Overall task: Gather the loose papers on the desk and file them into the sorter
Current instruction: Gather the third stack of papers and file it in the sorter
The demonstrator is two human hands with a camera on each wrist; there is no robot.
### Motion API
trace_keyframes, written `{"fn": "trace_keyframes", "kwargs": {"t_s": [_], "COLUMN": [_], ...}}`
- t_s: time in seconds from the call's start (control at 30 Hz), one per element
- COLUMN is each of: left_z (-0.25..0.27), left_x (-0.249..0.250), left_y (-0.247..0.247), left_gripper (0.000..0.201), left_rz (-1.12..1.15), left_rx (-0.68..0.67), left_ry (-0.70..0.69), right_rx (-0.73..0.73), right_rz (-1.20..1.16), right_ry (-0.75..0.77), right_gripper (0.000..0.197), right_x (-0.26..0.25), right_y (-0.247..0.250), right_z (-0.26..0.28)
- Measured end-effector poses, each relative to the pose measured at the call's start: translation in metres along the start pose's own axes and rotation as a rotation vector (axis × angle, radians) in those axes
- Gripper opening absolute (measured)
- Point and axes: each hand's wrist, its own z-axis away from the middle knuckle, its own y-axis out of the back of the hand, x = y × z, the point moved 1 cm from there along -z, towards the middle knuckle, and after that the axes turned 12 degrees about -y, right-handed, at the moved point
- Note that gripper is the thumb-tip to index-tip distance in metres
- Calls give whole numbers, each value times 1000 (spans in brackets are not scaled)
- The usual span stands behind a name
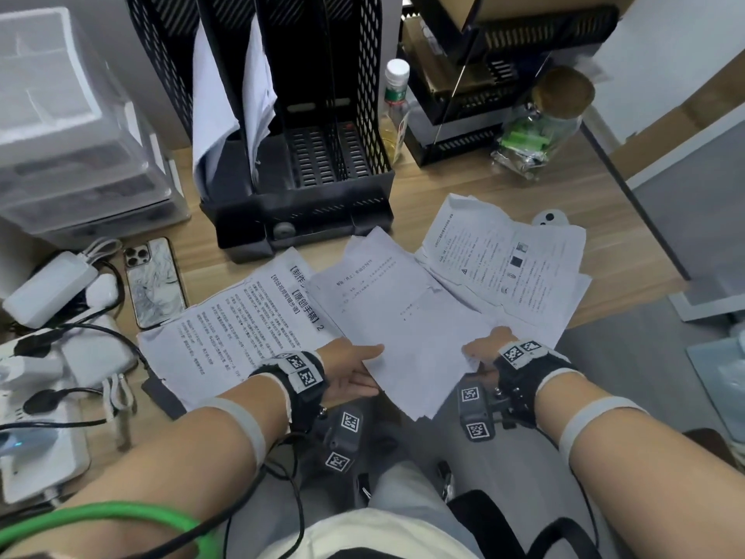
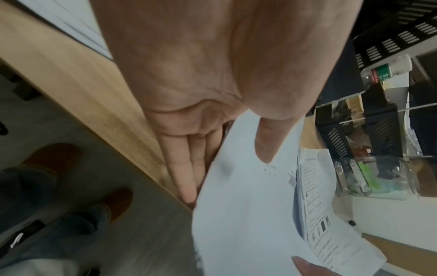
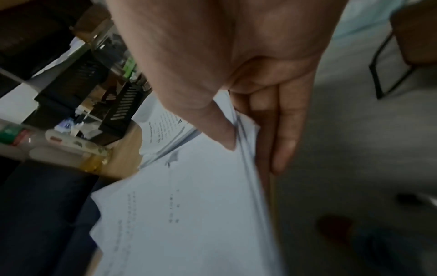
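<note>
2 hands pinch 1 thin stack of papers [image 1: 407,336] over the desk [image 1: 504,187] edge: left hand [image 1: 350,369] and right hand [image 1: 485,344], thumbs on top. Sorter [image 1: 298,127] holds apparently 2 sheets; 2 printed piles lie flat.

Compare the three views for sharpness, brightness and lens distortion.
Head view: bright, mostly sharp, edges bowed by the wide lens. Left wrist: evenly lit, left hand looms huge, floor smeared. Right wrist: dimmest and softest, papers blurred.
</note>
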Motion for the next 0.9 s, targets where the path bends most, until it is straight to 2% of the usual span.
{"fn": "trace_keyframes", "kwargs": {"t_s": [0.13, 0.27, 0.37, 0.43, 0.5, 0.57, 0.63, 0.73, 0.77, 0.83, 0.9], "left_z": [-2, -3, -5, -2, 0, 6, 10, 10, 9, 6, 7], "left_x": [5, 10, 8, 6, 3, 2, 2, 11, 14, 20, 27], "left_y": [3, 10, 15, 15, 16, 14, 10, 2, 1, -1, -5], "left_gripper": [41, 47, 62, 60, 51, 44, 30, 28, 32, 43, 36], "left_rz": [144, 228, 183, 198, 189, 201, 292, 425, 439, 427, 440], "left_rx": [148, 164, 162, 169, 198, 222, 260, 288, 292, 286, 279], "left_ry": [-62, -57, -38, -49, -106, -151, -176, -253, -276, -310, -332], "right_rx": [-188, -504, -637, -707, -701, -642, -565, -531, -538, -566, -583], "right_rz": [-167, -445, -416, -333, -237, -157, -95, -8, -11, -47, -43], "right_ry": [20, 74, 135, 134, 113, 89, 77, 58, 63, 81, 93], "right_gripper": [36, 24, 19, 22, 22, 20, 19, 52, 57, 54, 65], "right_x": [-9, -6, -5, -6, -8, -10, -9, -6, -6, -5, -5], "right_y": [8, 18, 21, 23, 27, 34, 41, 46, 46, 50, 55], "right_z": [13, 36, 54, 63, 68, 71, 65, 51, 49, 50, 47]}}
